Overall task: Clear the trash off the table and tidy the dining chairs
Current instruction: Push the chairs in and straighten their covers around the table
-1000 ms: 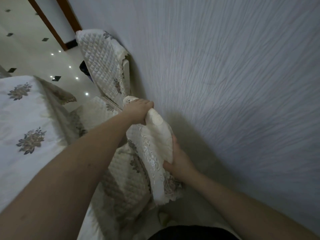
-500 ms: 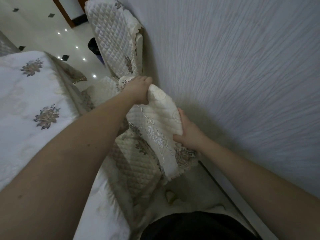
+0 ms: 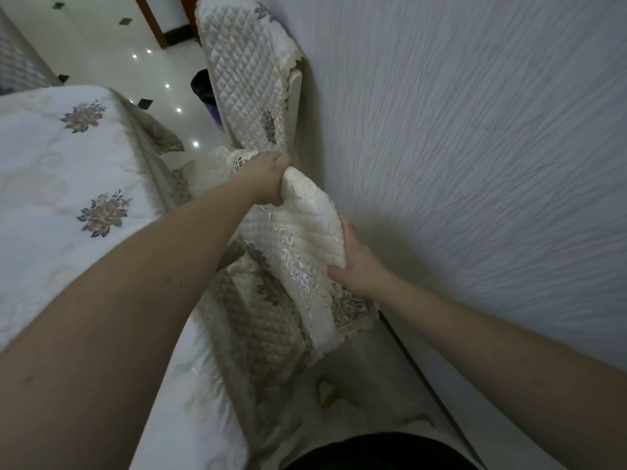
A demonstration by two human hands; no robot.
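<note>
A dining chair (image 3: 264, 327) with a cream quilted, embroidered cover stands between the table and the wall. My left hand (image 3: 269, 178) grips the far top corner of its backrest (image 3: 305, 239). My right hand (image 3: 356, 262) grips the near top corner on the wall side, fingers curled round the padded edge. A second covered chair (image 3: 247, 72) stands further along the wall. The table (image 3: 57, 184) at the left wears a white cloth with grey flower embroidery.
A pale textured wall (image 3: 475, 147) runs close along the right of the chairs. A dark bin (image 3: 203, 89) stands on the glossy tiled floor (image 3: 112, 52) behind the far chair. My dark clothing shows at the bottom edge.
The view has shifted, so both hands and the chair sit higher and further right in the frame. Both hands keep their grip on the backrest top.
</note>
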